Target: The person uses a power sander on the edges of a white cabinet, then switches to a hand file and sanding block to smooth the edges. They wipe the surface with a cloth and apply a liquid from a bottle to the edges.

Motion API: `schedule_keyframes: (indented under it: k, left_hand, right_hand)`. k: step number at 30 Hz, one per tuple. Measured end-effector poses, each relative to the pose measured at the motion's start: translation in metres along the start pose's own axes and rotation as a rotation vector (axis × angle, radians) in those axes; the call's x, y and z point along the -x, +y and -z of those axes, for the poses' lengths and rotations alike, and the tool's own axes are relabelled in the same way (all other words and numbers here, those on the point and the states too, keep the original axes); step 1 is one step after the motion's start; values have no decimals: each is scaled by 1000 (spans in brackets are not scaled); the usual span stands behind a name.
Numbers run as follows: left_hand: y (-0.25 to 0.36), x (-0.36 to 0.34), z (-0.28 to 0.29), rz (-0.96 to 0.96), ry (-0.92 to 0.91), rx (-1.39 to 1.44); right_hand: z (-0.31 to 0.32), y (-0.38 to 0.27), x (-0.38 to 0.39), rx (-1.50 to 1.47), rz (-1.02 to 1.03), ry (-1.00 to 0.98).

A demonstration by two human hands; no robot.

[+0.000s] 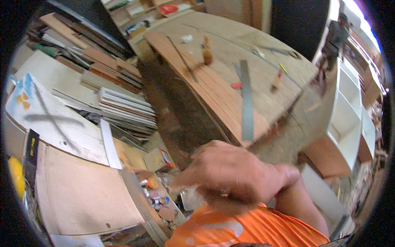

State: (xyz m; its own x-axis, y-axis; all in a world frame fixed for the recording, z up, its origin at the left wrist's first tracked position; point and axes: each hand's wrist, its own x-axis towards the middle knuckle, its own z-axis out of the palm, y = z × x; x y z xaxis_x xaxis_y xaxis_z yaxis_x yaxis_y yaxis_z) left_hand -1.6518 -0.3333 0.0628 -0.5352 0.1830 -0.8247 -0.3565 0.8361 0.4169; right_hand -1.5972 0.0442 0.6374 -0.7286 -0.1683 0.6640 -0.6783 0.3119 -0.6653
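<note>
My right hand (234,173) is raised in front of my orange shirt (263,228), its forearm coming in from the lower right. Its fingers look curled in, with one blurred finger or thumb pointing left. Whatever they hold, if anything, is hidden by the hand and smeared by motion. Beyond the hand lies a reddish-brown wooden board (205,90) along the near edge of a large worktable (263,41). A grey metal strip (247,103) crosses the board's near end. My left hand does not show.
On the table stand a brush-like tool (206,51) and a dark thin rod (182,57). Stacked wood strips (127,109) and panels (82,185) fill the left. White cabinet frames (343,119) stand at right, with another person (335,39) behind. Small cans and bottles (154,197) sit lower left.
</note>
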Motion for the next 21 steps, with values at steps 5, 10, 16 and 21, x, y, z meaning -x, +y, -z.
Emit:
schedule_keyframes:
  k: [5, 10, 16, 21]
  left_hand:
    - [90, -42, 52, 51, 16, -12]
    - [169, -87, 85, 7, -2, -80]
    - [322, -193, 151, -367, -9, -377]
    - [680, -196, 118, -809, -60, -48]
  right_hand:
    - [46, 199, 58, 394, -730, 105]
    - [62, 301, 160, 448, -1182, -113]
    - [116, 364, 147, 368, -1333, 233]
    - [200, 448, 152, 497, -1295, 635]
